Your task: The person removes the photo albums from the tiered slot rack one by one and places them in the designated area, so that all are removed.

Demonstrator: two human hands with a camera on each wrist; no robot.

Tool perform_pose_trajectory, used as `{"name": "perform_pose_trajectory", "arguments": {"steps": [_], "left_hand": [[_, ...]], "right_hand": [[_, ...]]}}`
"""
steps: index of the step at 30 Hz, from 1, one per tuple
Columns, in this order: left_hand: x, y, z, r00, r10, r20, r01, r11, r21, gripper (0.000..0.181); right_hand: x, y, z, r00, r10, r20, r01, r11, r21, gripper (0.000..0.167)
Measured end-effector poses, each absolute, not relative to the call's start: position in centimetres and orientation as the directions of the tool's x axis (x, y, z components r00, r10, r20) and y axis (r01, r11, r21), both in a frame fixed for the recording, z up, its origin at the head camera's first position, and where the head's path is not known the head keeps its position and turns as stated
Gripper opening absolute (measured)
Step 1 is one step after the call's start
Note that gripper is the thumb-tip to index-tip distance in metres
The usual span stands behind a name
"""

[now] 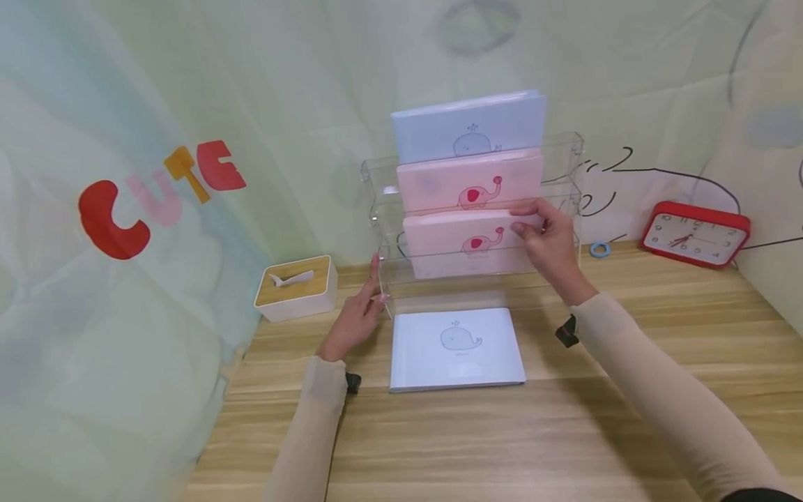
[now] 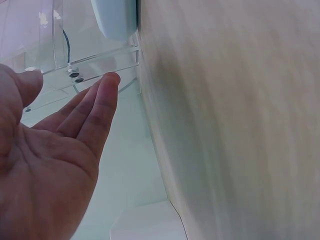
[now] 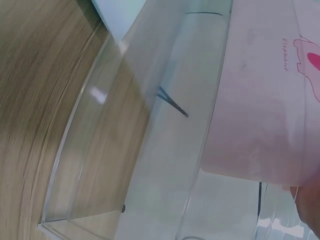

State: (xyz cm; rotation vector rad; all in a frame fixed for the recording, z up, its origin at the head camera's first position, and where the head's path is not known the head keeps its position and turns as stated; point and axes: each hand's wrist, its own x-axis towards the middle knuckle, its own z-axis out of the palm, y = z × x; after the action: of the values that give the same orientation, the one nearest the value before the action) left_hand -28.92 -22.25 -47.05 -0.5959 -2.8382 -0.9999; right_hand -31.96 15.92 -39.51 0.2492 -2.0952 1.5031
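A clear acrylic rack (image 1: 576,143) with several tiers stands against the back wall. In its lower tier is a pink booklet with a red elephant (image 1: 439,244); my right hand (image 1: 552,240) pinches its upper right corner. My left hand (image 1: 359,322) lies along the rack's left side, its fingers fairly straight in the left wrist view and the fingertips at the clear panel. Above stand another pink elephant booklet (image 1: 433,185) and a blue whale booklet (image 1: 426,132). A second blue whale booklet (image 1: 414,355) lies flat on the table before the rack.
On the left is a white tissue box with a wooden lid (image 1: 301,279). A red clock (image 1: 696,233) leans at the wall on the right, with a small blue ring (image 1: 599,249) beside it. The wood-grained table (image 1: 477,446) extends toward me.
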Motion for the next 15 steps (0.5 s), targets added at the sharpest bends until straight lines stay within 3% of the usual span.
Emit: {"name": "perform_pose_trajectory", "arguments": {"steps": [15], "left_hand": [[-28.67, -22.01, -46.71, -0.922, 0.337, 0.189, 0.381, 0.709, 0.593, 0.083]], "right_hand": [[-31.76, 15.07, -38.80, -0.840, 0.204, 0.503, -0.433, 0.305, -0.848, 0.004]]}}
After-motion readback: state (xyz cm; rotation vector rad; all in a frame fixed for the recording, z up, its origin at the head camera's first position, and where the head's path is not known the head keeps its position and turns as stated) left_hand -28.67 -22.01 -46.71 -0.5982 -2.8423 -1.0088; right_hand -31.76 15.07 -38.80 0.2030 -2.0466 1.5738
